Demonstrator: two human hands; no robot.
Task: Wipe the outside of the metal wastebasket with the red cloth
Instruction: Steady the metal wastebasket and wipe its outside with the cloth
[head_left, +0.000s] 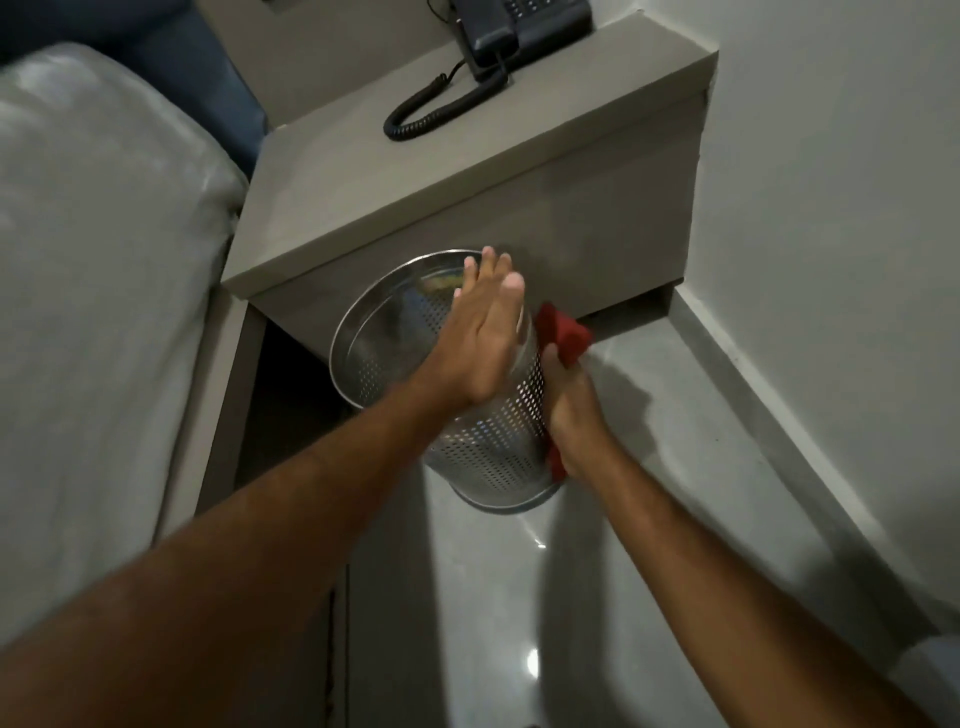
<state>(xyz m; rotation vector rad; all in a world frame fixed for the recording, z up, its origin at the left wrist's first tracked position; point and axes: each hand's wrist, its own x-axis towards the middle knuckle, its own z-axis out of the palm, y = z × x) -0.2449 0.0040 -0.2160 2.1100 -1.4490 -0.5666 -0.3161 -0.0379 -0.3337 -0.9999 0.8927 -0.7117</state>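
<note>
The perforated metal wastebasket (483, 447) stands on the grey floor, tilted so its open rim leans toward the nightstand. My left hand (480, 338) lies flat across its rim and upper wall, fingers stretched out and together. My right hand (569, 410) presses the red cloth (563, 332) against the basket's right outer side. Part of the cloth bunches above my fingers, and a small bit shows below my wrist. Something yellowish lies inside the basket, mostly hidden by my left hand.
A grey nightstand (467, 171) juts out right behind the basket, with a dark corded phone (514, 26) on top. A bed with white cover (93, 270) fills the left. A white wall (831, 208) and its grey skirting close the right side. Glossy floor (493, 597) lies below.
</note>
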